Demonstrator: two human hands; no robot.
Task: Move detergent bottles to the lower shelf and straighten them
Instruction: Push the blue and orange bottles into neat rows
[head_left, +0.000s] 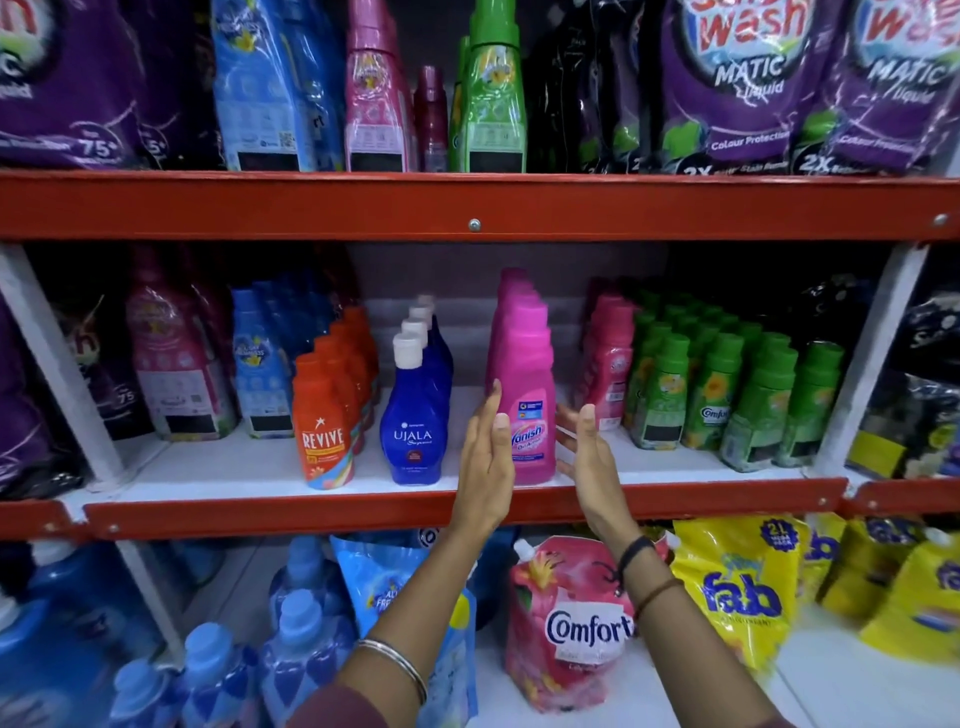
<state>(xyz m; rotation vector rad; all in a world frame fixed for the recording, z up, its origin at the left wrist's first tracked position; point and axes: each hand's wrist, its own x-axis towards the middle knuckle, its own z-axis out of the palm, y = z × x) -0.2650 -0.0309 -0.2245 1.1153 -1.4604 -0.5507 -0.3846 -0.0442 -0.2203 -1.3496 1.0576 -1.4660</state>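
Note:
A row of pink Vanish bottles (527, 395) stands upright at the front of the middle shelf (467, 506). My left hand (485, 462) is flat and open against the left side of the front bottle. My right hand (587, 457) is open just right of the same bottle, fingers spread, a small gap from it. Neither hand grips anything. Left of the Vanish row stand a row of blue Ujala bottles (415, 415) and a row of orange Revive bottles (324, 421).
Green Comfort bottles (727, 389) and small pink bottles (608, 364) fill the shelf's right side. Purple pouches and tall bottles sit on the upper shelf (467, 205). Below are a pink Comfort pouch (566, 623), yellow Fab pouches (743, 587) and blue bottles (301, 639).

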